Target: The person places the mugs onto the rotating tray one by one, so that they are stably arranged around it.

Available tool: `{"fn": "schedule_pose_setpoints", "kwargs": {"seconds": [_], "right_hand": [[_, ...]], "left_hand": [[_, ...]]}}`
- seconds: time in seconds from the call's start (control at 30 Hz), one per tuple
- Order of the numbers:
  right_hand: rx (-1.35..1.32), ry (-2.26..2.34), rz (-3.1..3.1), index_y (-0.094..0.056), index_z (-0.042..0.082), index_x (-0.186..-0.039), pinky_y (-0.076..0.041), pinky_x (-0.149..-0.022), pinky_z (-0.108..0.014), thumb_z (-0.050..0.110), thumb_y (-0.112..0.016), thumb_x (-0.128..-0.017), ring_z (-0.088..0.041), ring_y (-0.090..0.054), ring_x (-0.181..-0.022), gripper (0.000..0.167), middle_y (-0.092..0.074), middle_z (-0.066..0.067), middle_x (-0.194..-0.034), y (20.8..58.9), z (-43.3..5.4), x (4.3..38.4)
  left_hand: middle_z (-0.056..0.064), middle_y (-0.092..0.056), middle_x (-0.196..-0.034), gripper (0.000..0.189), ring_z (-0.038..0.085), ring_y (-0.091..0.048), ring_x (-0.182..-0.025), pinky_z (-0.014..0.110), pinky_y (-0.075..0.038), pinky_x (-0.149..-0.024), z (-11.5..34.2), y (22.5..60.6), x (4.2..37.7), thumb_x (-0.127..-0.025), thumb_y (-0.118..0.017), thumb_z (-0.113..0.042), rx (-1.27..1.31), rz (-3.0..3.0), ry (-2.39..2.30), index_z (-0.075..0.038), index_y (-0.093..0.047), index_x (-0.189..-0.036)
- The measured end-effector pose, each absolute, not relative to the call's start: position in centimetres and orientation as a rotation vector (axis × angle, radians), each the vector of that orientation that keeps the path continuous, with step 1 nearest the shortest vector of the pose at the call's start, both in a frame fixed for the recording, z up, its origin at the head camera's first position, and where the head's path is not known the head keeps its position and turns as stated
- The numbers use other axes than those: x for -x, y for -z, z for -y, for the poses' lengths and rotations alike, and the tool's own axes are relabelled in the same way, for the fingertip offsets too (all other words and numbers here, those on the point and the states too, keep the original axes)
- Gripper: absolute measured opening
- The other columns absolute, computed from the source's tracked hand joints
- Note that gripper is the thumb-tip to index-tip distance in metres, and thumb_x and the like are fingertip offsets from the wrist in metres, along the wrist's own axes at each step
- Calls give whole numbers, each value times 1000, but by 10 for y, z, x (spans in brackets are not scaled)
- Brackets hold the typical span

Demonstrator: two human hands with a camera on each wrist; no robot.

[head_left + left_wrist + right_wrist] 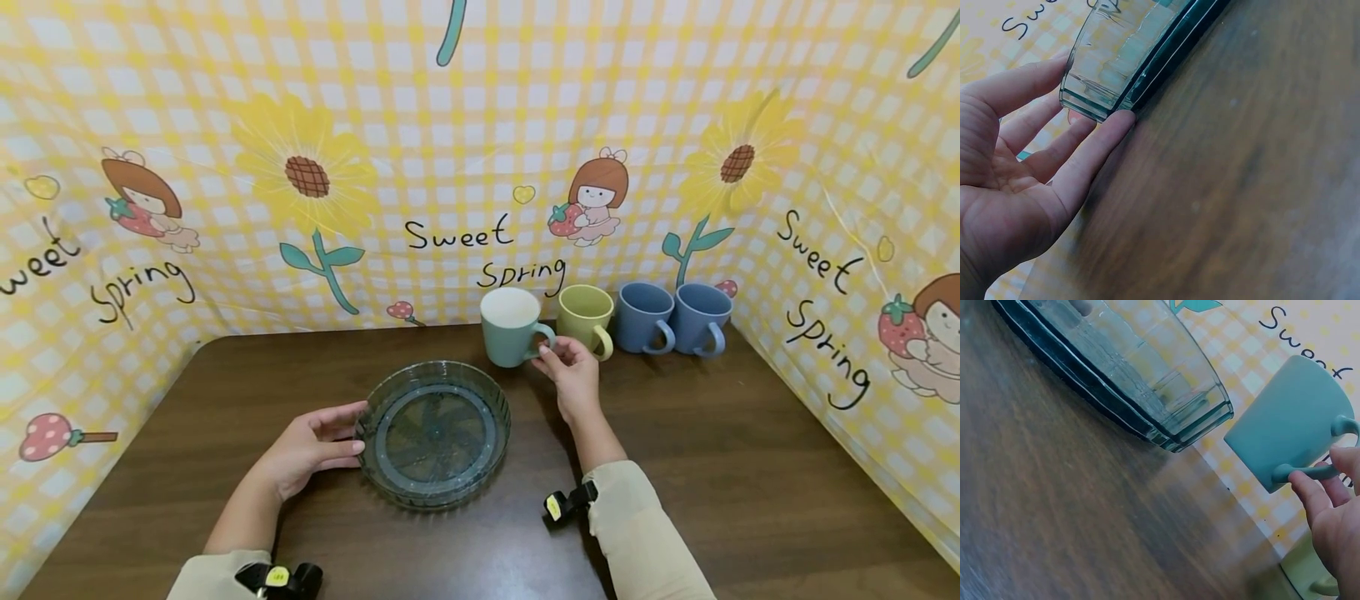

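A round, see-through dark-tinted glass dish [435,492] with a ribbed wall sits on the brown table. At its left side is my left hand [311,450], with fairly straight fingers touching the wall; in the left wrist view one fingertip [1124,119] reaches the dish's lower edge. My right hand [573,379] pinches the handle of a teal mug [510,337] with a white inside. The mug is upright, behind and to the right of the dish. In the right wrist view, patterned cloth shows beneath the base of the teal mug [1291,419], which hangs above the table.
Close to the right of the teal mug stands a yellow-green mug [585,312], followed by two blue mugs [643,321] in a row along the back edge. Their handles point toward the front right. Yellow-checked cloth [420,125] rises behind and beside the table [750,467].
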State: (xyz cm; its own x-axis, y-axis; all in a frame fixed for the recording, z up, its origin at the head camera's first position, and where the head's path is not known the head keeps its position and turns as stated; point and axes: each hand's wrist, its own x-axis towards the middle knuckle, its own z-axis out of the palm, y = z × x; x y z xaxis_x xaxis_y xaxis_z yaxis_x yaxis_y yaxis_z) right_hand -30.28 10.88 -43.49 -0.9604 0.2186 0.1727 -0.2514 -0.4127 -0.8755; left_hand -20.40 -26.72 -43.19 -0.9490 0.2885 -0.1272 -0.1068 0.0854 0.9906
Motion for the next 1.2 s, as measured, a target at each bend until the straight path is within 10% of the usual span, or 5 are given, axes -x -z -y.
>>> {"fn": "schedule_pose_setpoints", "kwargs": {"seconds": [1.2], "right_hand": [[-176,-2448,1464,-62,2,-92,-60,-75,-36,-14,-60,-89,-18,-65,-85,17,-63,-7,-89,409,-104,288]], "left_hand": [[25,-24,-155,74,45,-28,-137,43,-57,-86,267,431,204,-86,-74,-4,-182,-2074,-1934,4,-34,-148]]}}
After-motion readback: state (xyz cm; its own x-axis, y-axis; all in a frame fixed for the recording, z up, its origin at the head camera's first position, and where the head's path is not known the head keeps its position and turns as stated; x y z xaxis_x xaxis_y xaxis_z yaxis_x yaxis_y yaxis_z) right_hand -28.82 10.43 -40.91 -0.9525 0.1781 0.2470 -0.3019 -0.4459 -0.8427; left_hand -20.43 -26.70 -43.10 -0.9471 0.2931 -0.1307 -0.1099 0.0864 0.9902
